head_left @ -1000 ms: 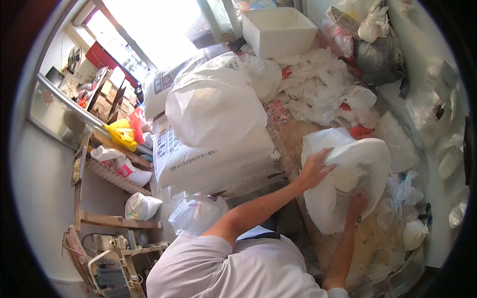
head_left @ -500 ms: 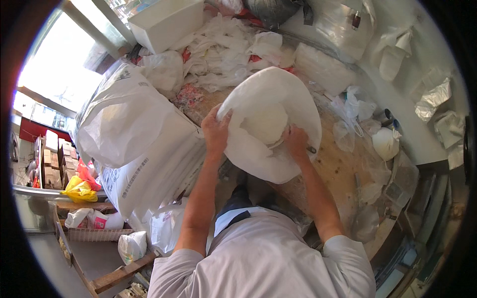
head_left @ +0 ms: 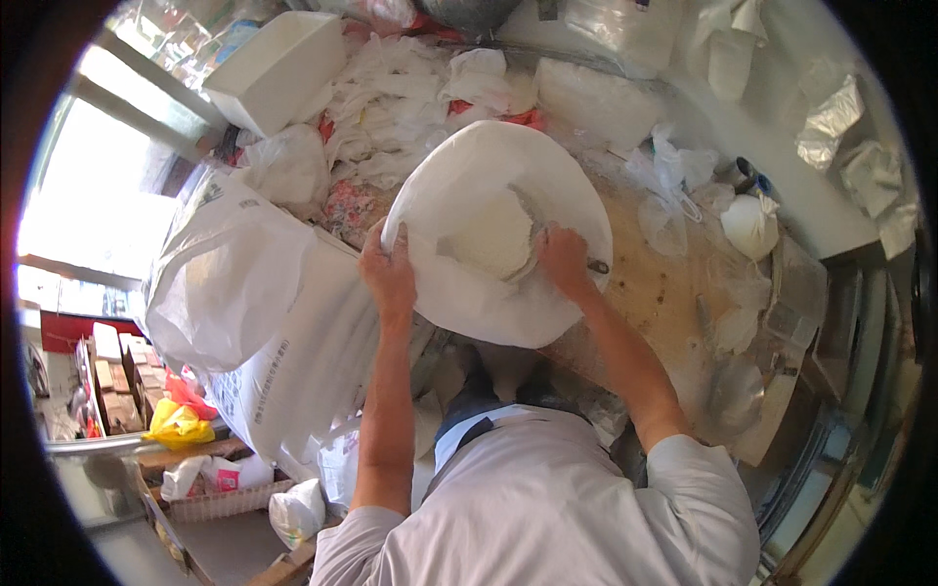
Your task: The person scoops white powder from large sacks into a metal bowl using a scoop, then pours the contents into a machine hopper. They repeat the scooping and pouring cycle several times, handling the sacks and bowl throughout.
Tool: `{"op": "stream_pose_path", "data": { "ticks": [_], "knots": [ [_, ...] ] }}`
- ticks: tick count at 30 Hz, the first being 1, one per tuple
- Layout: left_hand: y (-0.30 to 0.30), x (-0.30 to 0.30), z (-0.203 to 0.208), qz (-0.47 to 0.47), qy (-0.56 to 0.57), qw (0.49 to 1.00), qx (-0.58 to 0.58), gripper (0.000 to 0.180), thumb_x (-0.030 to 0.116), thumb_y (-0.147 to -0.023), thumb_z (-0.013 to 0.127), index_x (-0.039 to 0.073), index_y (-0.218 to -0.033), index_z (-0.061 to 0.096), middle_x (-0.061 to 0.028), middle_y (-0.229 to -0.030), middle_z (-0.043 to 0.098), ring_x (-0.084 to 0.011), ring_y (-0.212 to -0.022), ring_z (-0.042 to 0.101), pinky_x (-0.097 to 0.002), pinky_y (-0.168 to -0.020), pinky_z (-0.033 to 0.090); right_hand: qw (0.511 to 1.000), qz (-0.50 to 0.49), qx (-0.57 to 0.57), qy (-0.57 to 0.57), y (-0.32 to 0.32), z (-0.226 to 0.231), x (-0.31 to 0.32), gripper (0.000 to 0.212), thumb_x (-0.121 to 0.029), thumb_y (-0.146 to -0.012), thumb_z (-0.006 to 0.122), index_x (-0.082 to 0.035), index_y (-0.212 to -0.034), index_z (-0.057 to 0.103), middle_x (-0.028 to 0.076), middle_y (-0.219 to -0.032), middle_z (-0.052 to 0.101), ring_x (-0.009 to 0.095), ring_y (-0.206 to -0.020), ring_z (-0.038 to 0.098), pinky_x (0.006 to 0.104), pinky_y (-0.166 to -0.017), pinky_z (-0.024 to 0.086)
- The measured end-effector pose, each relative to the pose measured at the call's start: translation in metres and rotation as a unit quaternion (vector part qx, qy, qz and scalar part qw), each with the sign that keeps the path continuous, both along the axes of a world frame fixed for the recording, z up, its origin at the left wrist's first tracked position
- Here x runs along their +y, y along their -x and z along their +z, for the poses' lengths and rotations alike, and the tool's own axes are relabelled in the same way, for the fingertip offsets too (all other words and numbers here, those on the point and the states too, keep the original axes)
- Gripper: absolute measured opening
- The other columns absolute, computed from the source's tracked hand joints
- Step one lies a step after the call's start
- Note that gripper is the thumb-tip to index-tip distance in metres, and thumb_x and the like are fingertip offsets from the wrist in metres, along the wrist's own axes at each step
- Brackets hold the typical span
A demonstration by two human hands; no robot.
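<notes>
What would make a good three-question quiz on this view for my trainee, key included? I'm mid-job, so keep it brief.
1. Multiple choice: what lies inside the open white bag?
A) red apples
B) white powder
C) wooden sticks

2. True or false: the white box appears farther left in the picture than that bag.

3. Fill the gap: the ____ hand is closed around a handle whose dark end sticks out beyond the fingers.

Key:
1. B.
2. True.
3. Right: the right hand has the handle, while the left hand grips the bag's left rim.
</notes>
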State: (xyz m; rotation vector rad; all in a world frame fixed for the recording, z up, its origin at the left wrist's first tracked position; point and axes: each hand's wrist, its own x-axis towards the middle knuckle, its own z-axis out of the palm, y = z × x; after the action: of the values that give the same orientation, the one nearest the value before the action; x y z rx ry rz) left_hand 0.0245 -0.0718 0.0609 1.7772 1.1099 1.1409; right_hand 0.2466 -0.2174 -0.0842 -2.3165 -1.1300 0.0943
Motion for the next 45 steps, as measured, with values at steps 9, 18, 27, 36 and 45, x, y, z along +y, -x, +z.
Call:
{"op": "stream_pose_path", "data": {
  "ticks": [9,18,27,36,45],
  "knots": [
    [0.004,0.039,-0.002,-0.031,-0.032,0.999,-0.023,0.021,0.013,-0.093,0.063,-0.003,-0.107,0.064,-0.0112,-0.085,0.068,-0.0159,-0.076,0.062,-0.032,-0.073,0.05,0.995,-0.1,0.006,0.011,0.014,0.002,-0.001,0.024,-0.02,-0.09,0.056,0.002,-0.083,0.063,0.022,-0.071,0.06,0.038,-0.071,0.06,0.049,-0.067,0.048],
    [0.014,0.054,-0.008,-0.1,-0.015,0.995,-0.016,0.022,0.015,-0.093,0.063,-0.003,-0.105,0.064,-0.0111,-0.086,0.068,-0.017,-0.076,0.061,-0.0333,-0.072,0.05,0.984,-0.175,0.021,-0.016,0.053,0.0,0.006,0.023,-0.02,-0.091,0.055,0.002,-0.083,0.062,0.021,-0.076,0.061,0.039,-0.075,0.059,0.0489,-0.068,0.048],
    [0.019,0.072,-0.022,-0.162,0.053,0.984,-0.059,0.022,0.014,-0.095,0.061,-0.005,-0.106,0.063,-0.0101,-0.086,0.067,-0.0153,-0.077,0.06,-0.0319,-0.072,0.05,0.976,-0.215,0.014,-0.02,0.064,0.005,0.012,0.022,-0.017,-0.089,0.058,0.002,-0.079,0.061,0.021,-0.076,0.06,0.04,-0.077,0.06,0.0492,-0.068,0.047],
    [0.01,0.081,-0.018,-0.199,0.117,0.97,-0.079,0.025,0.015,-0.095,0.061,-0.007,-0.108,0.063,-0.0086,-0.09,0.068,-0.0136,-0.077,0.06,-0.0287,-0.071,0.05,0.937,-0.338,0.044,-0.072,0.066,0.014,0.019,0.025,-0.02,-0.087,0.059,0.002,-0.074,0.06,0.022,-0.071,0.061,0.042,-0.072,0.061,0.0508,-0.066,0.047],
    [0.011,0.092,-0.008,-0.284,0.184,0.941,-0.031,0.031,0.016,-0.095,0.061,-0.007,-0.116,0.062,-0.0099,-0.1,0.068,-0.0145,-0.084,0.062,-0.0296,-0.075,0.05,0.988,-0.157,-0.001,0.008,0.067,0.012,0.021,0.024,-0.019,-0.086,0.058,0.001,-0.074,0.061,0.02,-0.073,0.062,0.037,-0.073,0.063,0.0481,-0.065,0.051]
  ]
}}
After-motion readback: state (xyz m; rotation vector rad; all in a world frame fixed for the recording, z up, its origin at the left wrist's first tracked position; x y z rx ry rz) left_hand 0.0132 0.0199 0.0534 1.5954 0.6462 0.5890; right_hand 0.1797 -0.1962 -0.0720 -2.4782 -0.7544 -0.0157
